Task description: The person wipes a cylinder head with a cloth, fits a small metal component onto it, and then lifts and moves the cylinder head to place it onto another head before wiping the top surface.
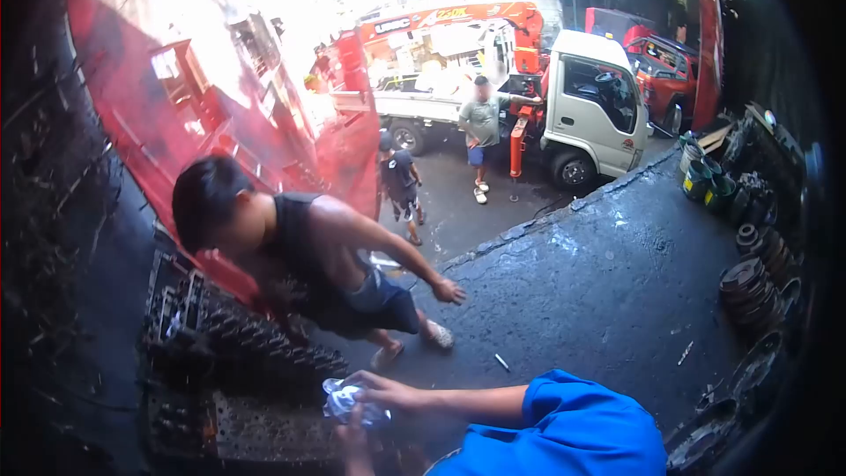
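Observation:
My right hand (388,390), reaching in from the blue sleeve, has its fingers closed on a crumpled, shiny clear plastic piece (342,398). Just below it, my left hand (354,436) rises from the bottom edge with its fingers against the same plastic. Part of the plastic is hidden by the fingers, and what it contains, if anything, cannot be made out. Dark metal engine parts (264,423) lie below and to the left of my hands.
A person in a dark sleeveless top (304,242) walks close by at the left. Two more people (482,123) (401,178) stand near a white crane truck (595,110). Metal discs (749,286) and buckets (696,181) line the right side. A small white stick (502,362) lies on the floor.

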Demonstrator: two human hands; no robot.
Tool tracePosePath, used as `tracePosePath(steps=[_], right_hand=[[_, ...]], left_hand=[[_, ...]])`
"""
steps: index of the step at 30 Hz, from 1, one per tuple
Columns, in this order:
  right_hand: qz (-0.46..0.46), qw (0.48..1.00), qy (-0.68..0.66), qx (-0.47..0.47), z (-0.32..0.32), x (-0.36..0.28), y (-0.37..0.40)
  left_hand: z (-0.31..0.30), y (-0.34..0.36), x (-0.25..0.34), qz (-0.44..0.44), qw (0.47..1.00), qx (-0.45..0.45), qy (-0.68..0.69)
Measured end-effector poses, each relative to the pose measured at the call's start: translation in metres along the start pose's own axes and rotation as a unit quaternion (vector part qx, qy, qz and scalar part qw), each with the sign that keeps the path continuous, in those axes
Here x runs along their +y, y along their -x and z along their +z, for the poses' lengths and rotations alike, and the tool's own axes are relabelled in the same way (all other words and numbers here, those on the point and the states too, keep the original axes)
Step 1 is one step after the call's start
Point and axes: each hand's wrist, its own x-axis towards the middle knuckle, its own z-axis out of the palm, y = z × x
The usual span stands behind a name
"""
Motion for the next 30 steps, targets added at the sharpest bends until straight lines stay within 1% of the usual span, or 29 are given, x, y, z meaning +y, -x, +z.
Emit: tracePosePath(steps=[1,2,3,4,5,6,7,8,9,10,11,12,13,15,16,17,18,19,20,21,22,23,24,25,26,27,28,29,30], right_hand=[[-0.053,0.996,0.070,0.009,-0.025,-0.012,0.013],[-0.089,0.985,0.141,0.047,-0.053,-0.017,0.030],[-0.233,0.893,0.368,0.116,-0.079,-0.044,0.055],[-0.226,0.922,0.289,0.120,-0.101,-0.063,0.086],[-0.223,0.942,0.214,0.134,-0.128,-0.079,0.114],[-0.268,0.914,0.274,0.136,-0.159,-0.087,0.133],[-0.299,0.885,0.322,0.154,-0.177,-0.087,0.154],[-0.261,0.887,0.336,0.179,-0.184,-0.098,0.181],[-0.273,0.860,0.376,0.212,-0.198,-0.099,0.201],[-0.309,0.828,0.390,0.258,-0.211,-0.098,0.215],[-0.271,0.831,0.389,0.290,-0.221,-0.099,0.237],[-0.257,0.808,0.417,0.327,-0.234,-0.098,0.253],[-0.211,0.770,0.462,0.386,-0.246,-0.093,0.265],[-0.183,0.719,0.494,0.454,-0.273,-0.086,0.298],[-0.166,0.696,0.488,0.500,-0.283,-0.081,0.320],[-0.180,0.652,0.496,0.544,-0.303,-0.073,0.350],[-0.190,0.608,0.508,0.580,-0.312,-0.074,0.360],[-0.176,0.593,0.503,0.604,-0.322,-0.079,0.372],[-0.172,0.615,0.412,0.650,-0.327,-0.084,0.397],[-0.172,0.628,0.318,0.689,-0.328,-0.089,0.423],[-0.143,0.598,0.331,0.716,-0.333,-0.096,0.445],[-0.134,0.574,0.332,0.736,-0.344,-0.096,0.463],[-0.158,0.539,0.338,0.755,-0.360,-0.095,0.480],[-0.185,0.499,0.345,0.773,-0.375,-0.091,0.496],[-0.182,0.419,0.384,0.802,-0.396,-0.080,0.508],[-0.178,0.378,0.378,0.826,-0.400,-0.090,0.512],[-0.135,0.297,0.433,0.841,-0.391,-0.098,0.530],[-0.083,0.228,0.488,0.839,-0.371,-0.102,0.551],[-0.077,0.245,0.411,0.875,-0.357,-0.106,0.564]], left_hand=[[0.018,-0.011,0.000,0.002,1.000,-0.009,0.000],[0.035,-0.021,-0.005,0.026,0.998,-0.046,0.018],[0.054,-0.023,-0.009,0.047,0.995,-0.081,0.038],[0.088,-0.025,-0.008,0.041,0.990,-0.125,0.044],[0.125,-0.032,-0.014,0.036,0.987,-0.149,0.045],[0.166,-0.037,-0.024,0.090,0.959,-0.245,-0.108],[0.199,-0.031,-0.034,0.134,0.890,-0.349,-0.259],[0.240,-0.034,-0.049,0.118,0.857,-0.393,-0.311],[0.272,-0.030,-0.060,0.120,0.840,-0.420,-0.322],[0.300,-0.027,-0.064,0.110,0.829,-0.449,-0.316],[0.326,-0.028,-0.066,0.097,0.819,-0.471,-0.312],[0.355,-0.034,-0.068,0.084,0.808,-0.497,-0.306],[0.388,-0.040,-0.071,0.073,0.793,-0.523,-0.302],[0.458,-0.042,-0.086,0.080,0.749,-0.583,-0.303],[0.493,-0.038,-0.096,0.083,0.721,-0.617,-0.305],[0.535,-0.029,-0.108,0.086,0.693,-0.646,-0.310],[0.568,-0.027,-0.116,0.089,0.658,-0.681,-0.309],[0.599,-0.023,-0.126,0.098,0.620,-0.717,-0.304],[0.630,-0.013,-0.135,0.110,0.576,-0.753,-0.298],[0.658,0.002,-0.144,0.133,0.523,-0.792,-0.286],[0.684,0.015,-0.152,0.156,0.472,-0.823,-0.274],[0.711,0.031,-0.160,0.186,0.424,-0.849,-0.255],[0.738,0.048,-0.160,0.209,0.375,-0.868,-0.250],[0.771,0.046,-0.204,0.217,0.347,-0.882,-0.235],[0.815,0.032,-0.267,0.346,0.346,-0.854,-0.175],[0.853,0.051,-0.276,0.460,0.342,-0.814,-0.100],[0.886,0.082,-0.286,0.101,0.403,-0.897,-0.150],[0.897,0.127,-0.253,0.059,0.345,-0.926,-0.144],[0.911,0.161,-0.232,0.003,0.350,-0.924,-0.156]])
